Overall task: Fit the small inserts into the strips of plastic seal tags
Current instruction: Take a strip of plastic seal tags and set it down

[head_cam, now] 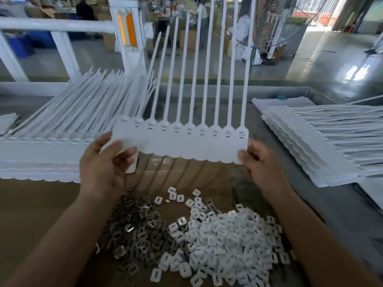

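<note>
A white strip of plastic seal tags is held up above the table, its several long tails pointing away from me. My left hand grips the strip's left end between thumb and fingers. My right hand pinches the strip's right lower corner. Below my hands lies a heap of small white plastic inserts and, to its left, a heap of small metal inserts, both on a brown cardboard surface.
A tall stack of white tag strips lies at the left, tails fanned toward the back. Another stack of strips lies at the right on the grey table. White railings and a factory floor with people are beyond.
</note>
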`<control>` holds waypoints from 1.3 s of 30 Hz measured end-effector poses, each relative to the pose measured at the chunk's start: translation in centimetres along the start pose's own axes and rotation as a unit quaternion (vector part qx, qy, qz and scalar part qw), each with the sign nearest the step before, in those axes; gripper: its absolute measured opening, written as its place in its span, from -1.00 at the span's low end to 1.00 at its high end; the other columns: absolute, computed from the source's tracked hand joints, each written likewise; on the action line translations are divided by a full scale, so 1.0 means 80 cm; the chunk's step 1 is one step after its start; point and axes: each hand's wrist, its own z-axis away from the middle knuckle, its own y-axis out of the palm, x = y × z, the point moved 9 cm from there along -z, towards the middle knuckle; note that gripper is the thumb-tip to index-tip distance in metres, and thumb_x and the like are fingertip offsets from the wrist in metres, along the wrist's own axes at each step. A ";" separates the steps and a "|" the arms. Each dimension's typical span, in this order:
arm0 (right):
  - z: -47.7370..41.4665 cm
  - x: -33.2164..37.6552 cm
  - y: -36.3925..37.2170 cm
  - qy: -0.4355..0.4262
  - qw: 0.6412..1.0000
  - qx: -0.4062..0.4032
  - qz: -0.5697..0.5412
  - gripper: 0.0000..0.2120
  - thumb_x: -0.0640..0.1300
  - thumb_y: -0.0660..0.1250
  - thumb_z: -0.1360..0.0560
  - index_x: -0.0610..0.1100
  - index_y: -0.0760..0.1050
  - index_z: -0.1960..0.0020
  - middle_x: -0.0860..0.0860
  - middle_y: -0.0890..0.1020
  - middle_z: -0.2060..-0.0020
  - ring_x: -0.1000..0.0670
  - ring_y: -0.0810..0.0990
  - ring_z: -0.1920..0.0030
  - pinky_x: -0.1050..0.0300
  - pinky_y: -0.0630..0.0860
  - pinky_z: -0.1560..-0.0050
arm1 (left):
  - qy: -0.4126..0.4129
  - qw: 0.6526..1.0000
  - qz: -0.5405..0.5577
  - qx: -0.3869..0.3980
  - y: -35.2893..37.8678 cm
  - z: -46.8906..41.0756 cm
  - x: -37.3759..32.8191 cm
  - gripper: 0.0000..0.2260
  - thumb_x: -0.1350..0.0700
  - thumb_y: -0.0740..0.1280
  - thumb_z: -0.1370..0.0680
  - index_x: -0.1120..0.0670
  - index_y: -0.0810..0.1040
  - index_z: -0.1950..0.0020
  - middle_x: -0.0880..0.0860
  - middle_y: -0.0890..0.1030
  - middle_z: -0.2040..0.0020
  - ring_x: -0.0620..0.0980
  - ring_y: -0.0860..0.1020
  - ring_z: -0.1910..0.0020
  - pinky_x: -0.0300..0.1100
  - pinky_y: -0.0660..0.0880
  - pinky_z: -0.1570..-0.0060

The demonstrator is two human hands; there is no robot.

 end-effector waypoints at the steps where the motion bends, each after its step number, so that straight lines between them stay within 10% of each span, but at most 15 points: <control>1: -0.004 -0.007 -0.004 0.007 1.000 -0.010 0.006 -0.83 -0.21 0.23 -0.55 0.04 0.52 0.01 0.02 0.59 0.28 0.24 0.44 0.45 0.34 0.40 0.37 | 0.004 1.000 -0.022 0.007 -0.001 -0.003 0.001 -0.80 0.34 0.22 -0.53 0.03 0.46 0.00 0.13 0.54 0.20 -0.12 0.61 0.42 -0.37 0.47 0.50; 10: -0.020 -0.049 -0.028 0.065 0.993 -0.067 0.078 -0.81 -0.23 0.25 -0.53 -0.18 0.55 -0.12 -0.07 0.64 0.07 -0.06 0.60 0.08 -0.11 0.51 -0.11 | -0.002 0.930 -0.333 0.156 0.032 -0.006 0.049 -0.58 0.30 0.21 -0.53 -0.02 0.38 -0.35 -0.04 0.60 0.09 -0.08 0.58 0.08 -0.26 0.46 0.18; 14: -0.023 -0.056 -0.038 0.085 0.984 -0.103 0.116 -0.74 -0.21 0.28 -0.52 -0.25 0.53 -0.18 -0.15 0.64 0.01 -0.06 0.57 0.11 -0.10 0.50 -0.12 | 0.026 0.880 -0.434 0.192 0.039 -0.006 0.049 -0.73 0.28 0.25 -0.47 -0.10 0.57 0.10 0.02 0.63 0.11 -0.03 0.57 0.11 -0.16 0.48 0.17; 17: -0.021 -0.056 -0.047 0.082 0.977 -0.122 0.155 -0.75 -0.21 0.30 -0.50 -0.25 0.55 -0.16 -0.13 0.64 0.00 -0.06 0.58 0.05 0.04 0.47 -0.12 | 0.044 0.869 -0.453 0.192 0.041 -0.007 0.049 -0.83 0.27 0.25 -0.48 0.11 0.56 -0.02 0.17 0.61 0.10 0.06 0.56 0.15 -0.14 0.44 0.15; 20: -0.019 -0.053 -0.054 0.076 0.969 -0.134 0.194 -0.74 -0.18 0.31 -0.49 -0.23 0.55 -0.16 -0.12 0.63 -0.04 -0.06 0.56 -0.04 0.15 0.37 -0.05 | 0.075 0.855 -0.476 0.193 0.044 -0.002 0.046 -0.67 0.28 0.22 -0.51 -0.02 0.51 -0.20 -0.06 0.59 0.06 -0.26 0.49 0.20 -0.35 0.35 0.22; 26: -0.018 -0.050 -0.053 0.049 0.957 -0.130 0.254 -0.75 -0.18 0.27 -0.51 -0.23 0.53 -0.15 -0.13 0.63 -0.01 -0.04 0.52 0.07 0.18 0.33 0.06 | 0.011 0.867 -0.436 0.243 0.041 -0.002 0.057 -0.44 0.44 0.09 -0.47 -0.06 0.42 -0.33 -0.05 0.60 -0.08 0.08 0.54 -0.09 0.10 0.47 -0.13; 29: -0.021 -0.052 -0.041 0.036 0.947 -0.095 0.304 -0.76 -0.16 0.27 -0.51 -0.25 0.52 -0.13 -0.14 0.62 -0.02 -0.08 0.53 0.04 0.15 0.35 0.10 | 0.127 0.792 -0.553 0.225 0.049 0.002 0.043 -0.54 0.39 0.10 -0.52 0.03 0.39 -0.35 -0.01 0.43 -0.32 -0.08 0.37 -0.27 -0.25 0.26 -0.26; 33: -0.024 -0.057 -0.038 0.040 0.938 -0.073 0.336 -0.75 -0.18 0.30 -0.49 -0.29 0.53 -0.11 -0.18 0.60 -0.04 -0.15 0.53 -0.03 0.10 0.38 0.06 | 0.200 0.665 -0.666 0.274 0.064 0.013 0.054 -0.58 0.35 0.07 -0.54 0.06 0.39 -0.35 -0.01 0.31 -0.42 -0.01 0.26 -0.39 -0.12 0.14 -0.40; 39: -0.009 -0.006 -0.020 -0.055 0.969 -0.034 0.239 -0.84 -0.14 0.33 -0.49 -0.06 0.57 -0.05 0.05 0.59 0.05 0.21 0.53 0.13 0.35 0.40 0.04 | 0.216 0.626 -0.682 0.310 0.063 0.017 0.066 -0.53 0.35 0.05 -0.53 0.01 0.33 -0.39 -0.07 0.26 -0.44 -0.10 0.18 -0.42 -0.22 0.04 -0.38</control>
